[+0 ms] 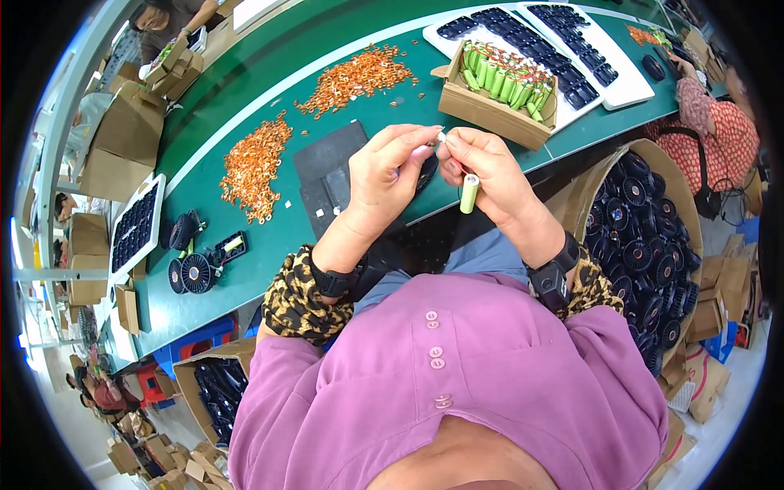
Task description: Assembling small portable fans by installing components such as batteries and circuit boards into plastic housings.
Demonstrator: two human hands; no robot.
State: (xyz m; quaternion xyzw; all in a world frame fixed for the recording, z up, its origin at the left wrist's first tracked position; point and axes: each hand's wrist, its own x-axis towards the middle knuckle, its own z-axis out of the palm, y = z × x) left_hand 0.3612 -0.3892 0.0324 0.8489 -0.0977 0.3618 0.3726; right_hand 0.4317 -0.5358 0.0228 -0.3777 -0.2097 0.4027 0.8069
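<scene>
Before my chest, both hands meet at the fingertips above the table's near edge. My right hand (494, 171) is closed in a pinch, and a green cylindrical battery cell (469, 194) hangs below its fingers with a bit of red wire showing. My left hand (388, 175) is also pinched shut. A tiny white piece (442, 137) shows between the two sets of fingertips; what exactly the left fingers grip is too small to make out. Just behind the left hand, a black mat (327, 163) lies on the green table. A dark round part beneath the hands is mostly hidden.
Two heaps of small orange pieces (253, 167) lie beyond the mat. A cardboard box (498, 121) of green cells stands back right, beside white trays (625, 73) of black parts. Small black fans (196, 272) sit at left; a carton (682, 171) of fans stands right. Co-workers sit nearby.
</scene>
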